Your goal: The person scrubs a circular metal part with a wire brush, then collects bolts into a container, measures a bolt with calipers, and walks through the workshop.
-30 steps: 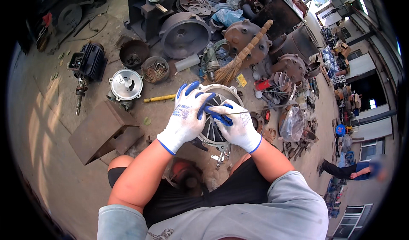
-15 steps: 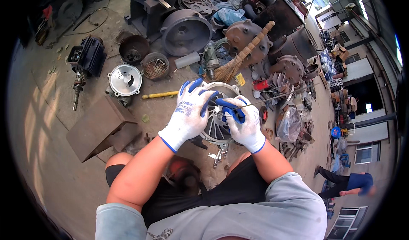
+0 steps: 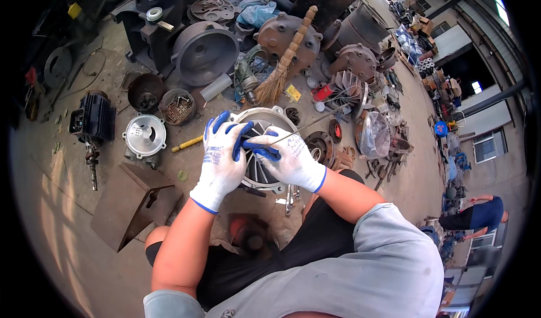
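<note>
**Hands on finned housing, thin rod held across it**

Head view. Left hand point(image 3: 221, 159), in a white glove with blue fingertips, lies spread over the left part of a round, finned metal housing point(image 3: 260, 168) that rests on the concrete floor point(image 3: 67, 205) just ahead of the person's knees. Fingers are curled over the rim; the palm covers the fins, so how firmly it grips cannot be told. Right hand point(image 3: 290, 160), gloved alike, sits on the right part of the housing with thumb and forefinger pinched on a thin rod point(image 3: 315, 125). The rod runs up and right from the pinch, past the rim. Its near end is hidden between the two hands.

Progress, as a judgement: the housing is bare and steadied, and the rod looks to be in use at the fins, so the work reads as under way, not finished. What the rod does there cannot be made out.

Position: the housing is directly under both hands and touching them, with loose bolts point(image 3: 289, 195) beside its near edge.

Surroundings: a yellow-handled tool point(image 3: 187, 144) just left of the left hand, a silver cover point(image 3: 145, 135) farther left, a black motor point(image 3: 92, 123) beyond it, a broom point(image 3: 284, 64) above.
</note>
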`<state>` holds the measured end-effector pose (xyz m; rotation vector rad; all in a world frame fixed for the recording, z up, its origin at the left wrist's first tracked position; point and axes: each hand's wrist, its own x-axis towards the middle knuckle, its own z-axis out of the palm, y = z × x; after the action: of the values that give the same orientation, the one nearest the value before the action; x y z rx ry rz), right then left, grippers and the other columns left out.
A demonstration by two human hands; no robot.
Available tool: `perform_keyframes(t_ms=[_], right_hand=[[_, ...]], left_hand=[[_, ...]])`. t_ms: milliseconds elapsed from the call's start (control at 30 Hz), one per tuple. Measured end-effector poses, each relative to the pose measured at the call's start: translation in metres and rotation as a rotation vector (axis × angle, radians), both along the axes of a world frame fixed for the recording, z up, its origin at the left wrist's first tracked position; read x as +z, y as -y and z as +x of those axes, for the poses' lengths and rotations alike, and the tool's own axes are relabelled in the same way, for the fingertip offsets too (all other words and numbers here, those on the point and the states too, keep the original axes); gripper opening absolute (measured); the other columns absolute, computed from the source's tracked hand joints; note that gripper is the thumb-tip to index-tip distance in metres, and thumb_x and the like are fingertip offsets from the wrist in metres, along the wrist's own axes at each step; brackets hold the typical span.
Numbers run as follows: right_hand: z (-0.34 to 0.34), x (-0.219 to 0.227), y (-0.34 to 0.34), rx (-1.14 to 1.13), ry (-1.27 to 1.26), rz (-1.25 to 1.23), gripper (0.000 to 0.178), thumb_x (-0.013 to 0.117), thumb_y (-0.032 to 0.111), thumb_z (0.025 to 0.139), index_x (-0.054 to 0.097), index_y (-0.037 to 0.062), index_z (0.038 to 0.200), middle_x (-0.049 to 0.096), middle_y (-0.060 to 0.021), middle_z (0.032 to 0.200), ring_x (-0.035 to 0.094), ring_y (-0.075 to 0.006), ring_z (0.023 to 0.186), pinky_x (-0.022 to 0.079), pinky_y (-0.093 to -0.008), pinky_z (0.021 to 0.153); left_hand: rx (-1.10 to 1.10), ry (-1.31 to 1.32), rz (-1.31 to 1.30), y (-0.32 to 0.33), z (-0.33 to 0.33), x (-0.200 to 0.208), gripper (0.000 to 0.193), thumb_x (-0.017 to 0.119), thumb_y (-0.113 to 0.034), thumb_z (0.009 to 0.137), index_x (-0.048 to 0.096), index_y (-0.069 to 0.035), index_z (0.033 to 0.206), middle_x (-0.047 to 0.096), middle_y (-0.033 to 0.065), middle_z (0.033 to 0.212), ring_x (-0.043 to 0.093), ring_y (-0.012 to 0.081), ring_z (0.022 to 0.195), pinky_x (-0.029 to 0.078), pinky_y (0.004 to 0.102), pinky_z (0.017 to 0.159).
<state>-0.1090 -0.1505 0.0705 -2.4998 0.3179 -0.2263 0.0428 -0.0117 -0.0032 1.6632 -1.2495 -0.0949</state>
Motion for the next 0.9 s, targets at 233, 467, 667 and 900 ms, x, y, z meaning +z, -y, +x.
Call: perform_keyframes(t_ms=[233, 467, 667, 900], right_hand=[[-0.008, 0.007, -0.001, 0.091, 0.325, -0.104, 0.043, 0.081, -0.006, 0.086, 0.080, 0.0077, 0.126, 0.071, -0.0146, 0.095, 0.072, -0.0307, 0.081, 0.059, -0.0398, 0.075], [-0.011, 0.022, 0.008, 0.006, 0.363, -0.003, 0.037, 0.074, -0.006, 0.092, 0.078, 0.0013, 0.128, 0.080, -0.0164, 0.113, 0.072, -0.0289, 0.088, 0.059, -0.0372, 0.077], [-0.008, 0.013, 0.006, 0.014, 0.262, 0.039, 0.033, 0.074, -0.003, 0.093, 0.076, -0.0008, 0.126, 0.080, -0.0211, 0.117, 0.073, -0.0347, 0.095, 0.060, -0.0434, 0.087], [-0.011, 0.012, 0.005, 0.017, 0.258, 0.054, 0.034, 0.074, -0.005, 0.092, 0.077, -0.0005, 0.126, 0.082, -0.0200, 0.117, 0.075, -0.0351, 0.097, 0.061, -0.0453, 0.089]], left_hand=[[0.012, -0.041, 0.016, -0.005, 0.002, -0.001, 0.055, 0.064, 0.007, 0.089, 0.073, -0.012, 0.140, 0.068, 0.0186, 0.136, 0.050, 0.0477, 0.151, 0.035, 0.0595, 0.130], [0.033, -0.043, -0.005, -0.003, -0.002, -0.005, 0.055, 0.063, 0.006, 0.088, 0.074, -0.011, 0.139, 0.069, 0.0189, 0.137, 0.050, 0.0483, 0.151, 0.035, 0.0598, 0.130], [0.017, -0.052, 0.012, -0.003, -0.002, -0.001, 0.055, 0.063, 0.006, 0.087, 0.074, -0.011, 0.138, 0.070, 0.0197, 0.138, 0.050, 0.0492, 0.151, 0.034, 0.0606, 0.131], [0.013, -0.036, 0.035, -0.003, -0.003, -0.001, 0.057, 0.064, 0.005, 0.086, 0.075, -0.013, 0.139, 0.068, 0.0209, 0.142, 0.049, 0.0490, 0.152, 0.033, 0.0617, 0.132]])
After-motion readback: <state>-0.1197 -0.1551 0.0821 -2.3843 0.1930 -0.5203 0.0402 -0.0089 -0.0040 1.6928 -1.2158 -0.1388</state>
